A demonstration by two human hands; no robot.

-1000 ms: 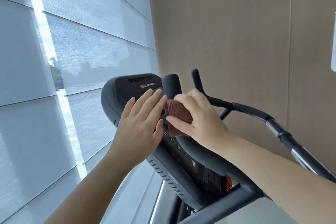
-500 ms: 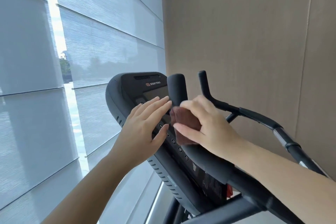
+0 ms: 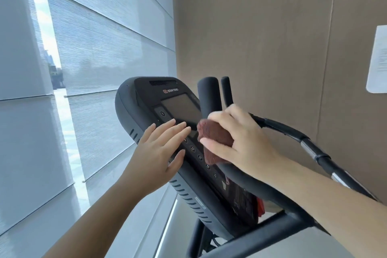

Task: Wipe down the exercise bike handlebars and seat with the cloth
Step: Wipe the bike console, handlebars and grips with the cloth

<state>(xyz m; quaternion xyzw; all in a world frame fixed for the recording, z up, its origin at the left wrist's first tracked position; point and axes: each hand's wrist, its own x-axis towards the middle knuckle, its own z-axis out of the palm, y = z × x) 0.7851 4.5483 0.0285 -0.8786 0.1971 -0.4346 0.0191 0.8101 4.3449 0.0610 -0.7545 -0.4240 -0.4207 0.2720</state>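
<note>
**Q:** Head view: which parts of the exercise bike (image 3: 251,236) appear?

**A:** The black console (image 3: 134,115) is tilted toward the viewer. It has a dark screen (image 3: 180,107) and a row of round buttons (image 3: 200,157) running down its face. Just to the right of it, the padded handlebar (image 3: 251,186) rises from the lower right and bends upward to a rounded end. A thinner outer bar (image 3: 310,148) with metal sections curves away behind the handlebar.

**Q:** Where is the cloth?

**A:** The reddish-brown cloth (image 3: 213,138) is bunched against the handlebar at its bend, just beside the lower right corner of the screen.

**Q:** What is the state of the right hand?

**A:** The right hand (image 3: 245,142) grips the cloth. Its fingers curl over the top of the cloth and its thumb stretches beneath, pointing left. The forearm enters from the lower right, above the handlebar.

**Q:** And the left hand?

**A:** The left hand (image 3: 159,153) holds nothing. Its fingers are straight and close together and lie over the console face. The fingertips are at the lower edge of the screen, and the thumb is spread toward the buttons. Whether the palm presses on the console cannot be told.

**Q:** What is in the background?

**A:** Pale window blinds (image 3: 104,37) fill the left, with a bright gap between two of them. A tan wall (image 3: 261,27) fills the right. It carries a white sheet of paper (image 3: 379,58) at the frame edge, with print too small to read.
</note>
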